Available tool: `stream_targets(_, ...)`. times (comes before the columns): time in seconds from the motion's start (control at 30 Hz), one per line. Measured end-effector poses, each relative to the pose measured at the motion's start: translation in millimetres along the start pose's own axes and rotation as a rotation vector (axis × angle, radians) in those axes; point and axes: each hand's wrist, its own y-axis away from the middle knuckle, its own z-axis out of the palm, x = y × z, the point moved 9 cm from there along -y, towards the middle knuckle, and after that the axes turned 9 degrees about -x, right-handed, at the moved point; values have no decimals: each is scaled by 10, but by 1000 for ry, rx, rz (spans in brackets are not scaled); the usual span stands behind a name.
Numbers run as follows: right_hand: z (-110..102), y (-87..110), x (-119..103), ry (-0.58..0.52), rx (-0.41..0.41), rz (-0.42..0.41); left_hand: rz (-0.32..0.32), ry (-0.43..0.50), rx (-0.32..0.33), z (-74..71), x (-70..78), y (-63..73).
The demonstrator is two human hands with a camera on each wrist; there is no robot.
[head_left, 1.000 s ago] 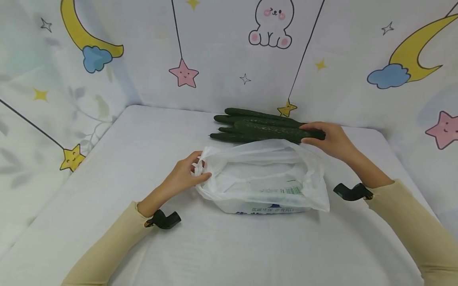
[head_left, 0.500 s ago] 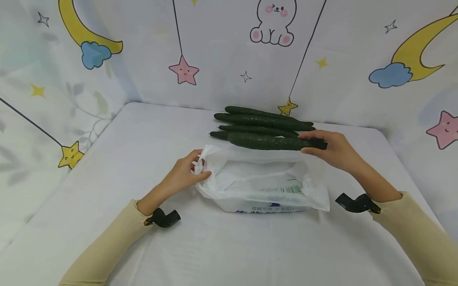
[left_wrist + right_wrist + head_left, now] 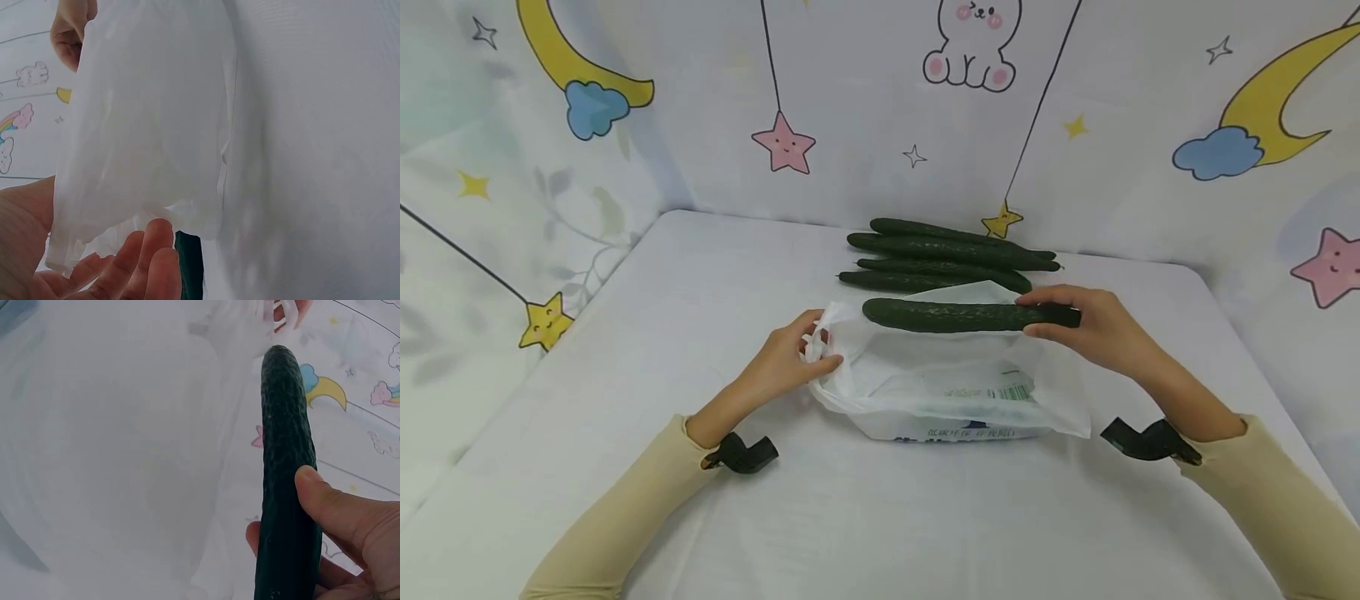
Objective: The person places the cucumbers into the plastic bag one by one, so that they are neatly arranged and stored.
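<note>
A white plastic bag [image 3: 925, 400] with printed lettering lies on the table, its mouth spread wide. My left hand [image 3: 793, 354] grips the bag's left edge near the handle; in the left wrist view the fingers [image 3: 153, 250] curl at the thin plastic. My right hand [image 3: 1086, 325] holds a long dark green cucumber [image 3: 955, 316] by its right end, level over the bag's far rim. The right wrist view shows the thumb [image 3: 331, 503] across this bumpy cucumber, with fingers behind it.
Several more cucumbers [image 3: 955, 250] lie side by side behind the bag, near the table's back edge. A white cloth backdrop [image 3: 850, 100] with printed moons and stars rises behind the white table [image 3: 737, 267].
My right hand has lifted one cucumber off the group and drawn it toward me, over the bag's far rim. The left hand stays at the bag's left edge.
</note>
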Motion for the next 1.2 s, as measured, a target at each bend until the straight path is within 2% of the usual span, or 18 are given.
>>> stream_targets(0.17,19,11,-51,6,3,-28,-12,-8,1,-19,-11,-4)
stream_targets(0.33,42,39,-39,3,-2,-16,-31,-21,-3,-30,-23,-5)
stream_targets(0.73,82,154,2,-2,-31,8,-30,-34,-4,-13,-16,-13)
stream_targets(1.03,120,154,-96,-12,-36,-99,-6,-10,4,-6,20,-15)
stream_targets(1.2,185,117,-133,-24,-62,-107,-3,-6,5,-4,24,1)
